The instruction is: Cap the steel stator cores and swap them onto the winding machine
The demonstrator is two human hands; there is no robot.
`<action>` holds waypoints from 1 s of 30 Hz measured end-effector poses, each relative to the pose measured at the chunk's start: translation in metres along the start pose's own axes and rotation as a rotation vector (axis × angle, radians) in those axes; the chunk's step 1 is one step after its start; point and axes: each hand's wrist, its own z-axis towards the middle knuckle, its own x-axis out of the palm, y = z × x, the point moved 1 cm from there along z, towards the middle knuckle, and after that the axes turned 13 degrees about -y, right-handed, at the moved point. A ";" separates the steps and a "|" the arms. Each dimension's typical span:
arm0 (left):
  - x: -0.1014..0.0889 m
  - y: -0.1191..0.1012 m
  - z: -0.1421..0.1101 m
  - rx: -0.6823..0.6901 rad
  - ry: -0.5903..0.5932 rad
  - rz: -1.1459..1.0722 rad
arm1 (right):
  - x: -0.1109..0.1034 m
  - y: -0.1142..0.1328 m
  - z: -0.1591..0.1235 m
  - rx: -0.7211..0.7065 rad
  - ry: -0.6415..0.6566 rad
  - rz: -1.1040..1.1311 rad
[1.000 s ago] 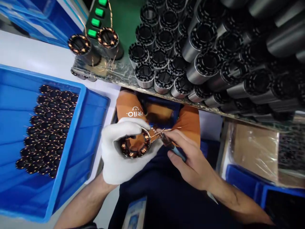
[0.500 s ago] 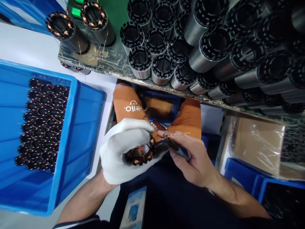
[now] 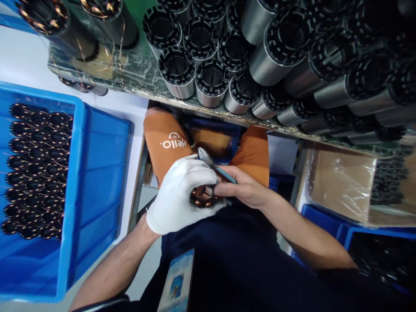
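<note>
My left hand point(image 3: 182, 195), in a white glove, is wrapped around a motor stator point(image 3: 202, 197) with copper windings, its round end facing up at me. Bare and close against the stator's right side is my right hand point(image 3: 243, 186). It grips a pair of cutting pliers point(image 3: 211, 161) with grey jaws and blue-green handles. The jaws point up and to the left, just above the gloved fingers. My right fingertips reach the stator's edge, and part of the handles is hidden by that hand.
Many unwound stators point(image 3: 212, 82) crowd the green bench point(image 3: 130, 84) ahead, with two wound ones point(image 3: 74, 34) at its left. A blue bin point(image 3: 97, 173) at left holds rows of wound stators point(image 3: 39, 169). At right are a plastic-covered carton point(image 3: 341, 182) and another blue bin point(image 3: 349, 242).
The pliers have swung so their jaws now point up-left over the gloved hand. The copper wire end seen at my right hand no longer shows. The whole view has shifted slightly.
</note>
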 end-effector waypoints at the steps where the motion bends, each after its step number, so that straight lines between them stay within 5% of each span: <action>1: -0.004 -0.006 -0.003 0.017 0.007 0.034 | -0.002 0.001 -0.001 0.000 -0.016 0.011; 4: -0.027 -0.017 -0.018 -0.041 -0.262 0.071 | -0.013 0.004 -0.008 -0.048 -0.110 0.015; 6: -0.035 -0.013 -0.026 -0.228 -0.288 -0.029 | -0.020 0.005 -0.015 -0.149 -0.169 -0.025; 10: -0.014 -0.003 -0.017 -0.628 0.187 -0.630 | -0.016 0.011 -0.029 -0.413 -0.131 -0.062; 12: 0.002 -0.008 -0.003 -0.718 0.317 -0.836 | -0.011 0.020 -0.035 -0.494 -0.081 -0.113; 20: 0.010 -0.031 0.024 -0.640 0.223 -0.626 | -0.033 0.075 -0.081 -0.587 -0.083 -0.950; 30: 0.021 -0.027 0.022 -0.672 0.291 -0.571 | -0.047 0.079 -0.092 -0.743 -0.020 -1.268</action>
